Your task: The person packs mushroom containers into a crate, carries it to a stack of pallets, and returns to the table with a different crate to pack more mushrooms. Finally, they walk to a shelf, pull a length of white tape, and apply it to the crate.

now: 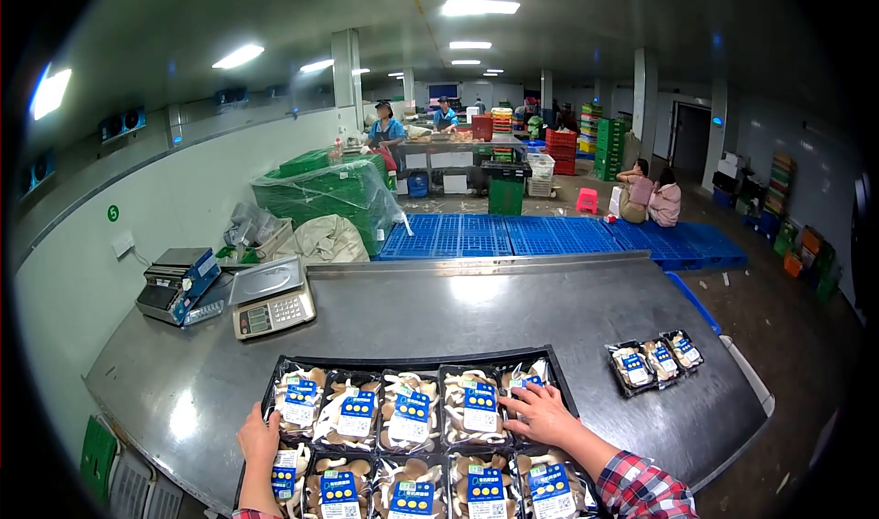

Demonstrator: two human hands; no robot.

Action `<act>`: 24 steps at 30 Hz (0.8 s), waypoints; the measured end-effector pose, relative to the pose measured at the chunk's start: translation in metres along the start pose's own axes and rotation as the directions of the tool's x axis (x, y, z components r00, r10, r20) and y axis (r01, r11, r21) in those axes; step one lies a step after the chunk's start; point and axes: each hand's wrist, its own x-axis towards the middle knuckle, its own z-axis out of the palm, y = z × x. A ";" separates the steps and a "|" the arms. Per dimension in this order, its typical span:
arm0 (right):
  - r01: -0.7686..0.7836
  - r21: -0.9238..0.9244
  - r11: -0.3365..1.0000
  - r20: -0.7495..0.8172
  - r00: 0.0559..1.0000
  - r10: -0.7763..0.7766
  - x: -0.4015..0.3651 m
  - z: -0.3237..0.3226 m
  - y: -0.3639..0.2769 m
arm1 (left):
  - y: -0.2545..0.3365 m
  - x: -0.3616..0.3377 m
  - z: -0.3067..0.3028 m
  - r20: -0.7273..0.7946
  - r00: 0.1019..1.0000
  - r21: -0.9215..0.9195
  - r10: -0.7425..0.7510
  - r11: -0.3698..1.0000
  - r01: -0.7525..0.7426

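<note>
A black crate (417,363) stands at the table's near edge. It holds two visible rows of film-wrapped mushroom packs (409,414) with blue and white labels. My left hand (259,435) is closed over the crate's left rim, thumb on the inner side, beside the left-hand packs. My right hand (540,416) lies with fingers spread on the far right pack (526,375), partly covering it; nothing is seen gripped in it. To the right, three smaller-looking mushroom packs (656,362) sit side by side on the metal table (439,313).
A weighing scale (272,299) and a blue-and-black machine (179,286) stand at the table's left. Behind the table are blue pallets (513,235) and film-covered green crates (325,199). Two people sit on the pallets; others stand at a farther bench.
</note>
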 end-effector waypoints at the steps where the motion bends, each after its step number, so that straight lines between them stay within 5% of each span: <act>1: -0.003 0.002 1.000 0.003 1.000 0.003 0.000 -0.001 0.000 | 0.000 0.000 0.000 0.002 1.000 0.002 -0.001 1.000 0.001; 24: 0.000 -0.008 1.000 0.003 1.000 0.000 0.000 -0.001 -0.001 | -0.002 0.002 0.003 0.007 1.000 0.011 -0.007 1.000 0.007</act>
